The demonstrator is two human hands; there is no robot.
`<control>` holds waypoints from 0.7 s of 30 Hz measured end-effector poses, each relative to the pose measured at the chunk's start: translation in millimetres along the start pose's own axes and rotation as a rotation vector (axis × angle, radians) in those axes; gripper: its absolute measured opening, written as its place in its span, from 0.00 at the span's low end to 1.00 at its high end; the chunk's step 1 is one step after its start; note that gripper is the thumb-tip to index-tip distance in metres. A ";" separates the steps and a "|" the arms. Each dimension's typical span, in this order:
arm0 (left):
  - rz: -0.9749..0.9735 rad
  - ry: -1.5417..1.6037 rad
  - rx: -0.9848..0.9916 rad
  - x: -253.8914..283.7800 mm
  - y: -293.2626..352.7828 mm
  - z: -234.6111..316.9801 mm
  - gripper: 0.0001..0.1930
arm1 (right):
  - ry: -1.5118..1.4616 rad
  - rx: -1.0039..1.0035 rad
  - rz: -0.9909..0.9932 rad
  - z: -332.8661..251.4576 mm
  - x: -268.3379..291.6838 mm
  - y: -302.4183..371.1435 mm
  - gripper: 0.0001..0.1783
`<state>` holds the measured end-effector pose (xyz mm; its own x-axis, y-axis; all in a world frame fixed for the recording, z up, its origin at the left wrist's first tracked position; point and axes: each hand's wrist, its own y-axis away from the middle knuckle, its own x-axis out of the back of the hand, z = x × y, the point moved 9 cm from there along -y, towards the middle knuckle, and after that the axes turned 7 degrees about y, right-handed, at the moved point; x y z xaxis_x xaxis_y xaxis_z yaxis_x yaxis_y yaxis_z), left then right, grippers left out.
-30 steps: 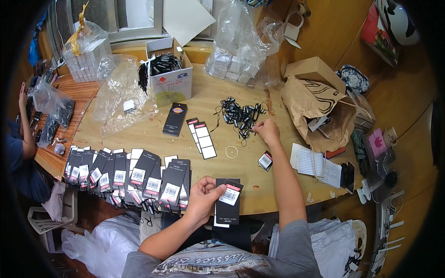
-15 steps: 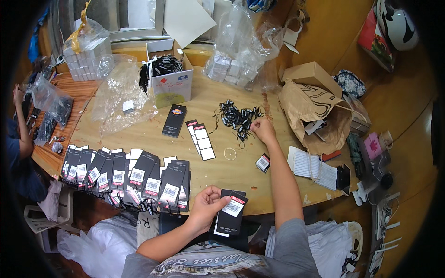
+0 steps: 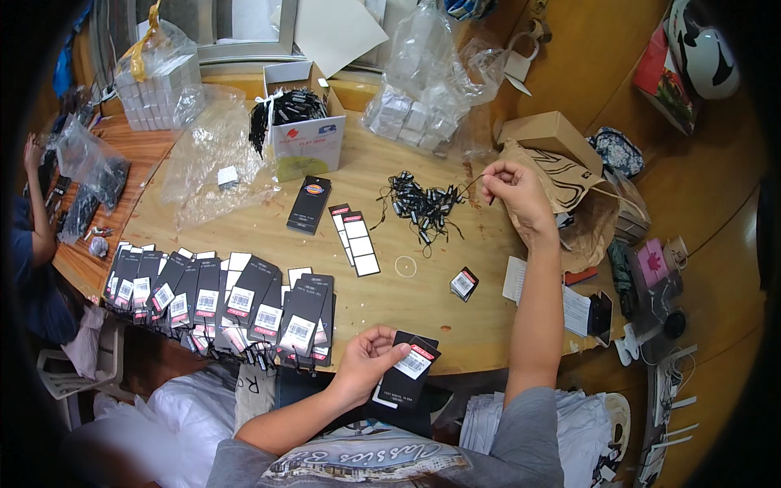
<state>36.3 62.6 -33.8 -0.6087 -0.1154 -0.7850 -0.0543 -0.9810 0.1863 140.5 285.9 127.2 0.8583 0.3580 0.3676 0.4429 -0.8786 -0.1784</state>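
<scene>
At the table's near edge my left hand (image 3: pixel 366 363) pinches a small stack of black hang tags (image 3: pixel 397 384), thumb on top; the uppermost bears a white barcode sticker. My right hand (image 3: pixel 521 195) is raised over the right part of the table, its thumb and fingertips pinched on a thin black tag string. Just left of it lies a tangled heap of black tag strings (image 3: pixel 421 205). Overlapping finished-looking black tags with barcode stickers (image 3: pixel 297 319) line the near left edge. One small black tag (image 3: pixel 464 283) lies alone between my arms.
Behind stands a box of black strings (image 3: pixel 309 146), beside plastic-wrapped white boxes (image 3: pixel 407 122). A stack of black cards (image 3: pixel 309 205), white-panelled label strips (image 3: pixel 360 244) and a rubber band (image 3: pixel 405 267) lie mid-table. A brown paper bag (image 3: pixel 590 236) sits right. Another person's arm (image 3: pixel 41 203) shows far left.
My right hand has moved right and up, away from the string heap, drawing a black string with it. My left hand keeps hold of the tags, nearly still.
</scene>
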 end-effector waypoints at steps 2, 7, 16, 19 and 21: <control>0.012 -0.058 -0.056 1.6 -2.0 8.1 0.07 | -0.003 0.013 -0.038 -14.2 -7.1 8.8 0.04; 0.016 -0.109 -0.114 -5.6 -3.6 26.8 0.08 | 0.051 0.008 -0.162 -36.4 -26.8 32.9 0.04; -0.062 -0.305 -0.103 -21.6 -32.0 49.5 0.07 | -0.032 0.040 -0.531 -1.1 -118.8 57.6 0.10; -0.046 0.060 -0.002 -3.7 -26.3 39.9 0.08 | -0.469 -0.164 -0.602 48.3 -159.5 79.6 0.20; -0.043 0.299 0.011 5.0 -21.9 44.3 0.09 | -0.665 -0.299 -0.720 64.2 -182.4 107.4 0.28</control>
<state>-0.6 90.4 -15.6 -0.3454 -0.1164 -0.9312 -0.0847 -0.9844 0.1545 48.2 146.4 -17.7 0.4240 0.8548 -0.2991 0.9056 -0.3958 0.1526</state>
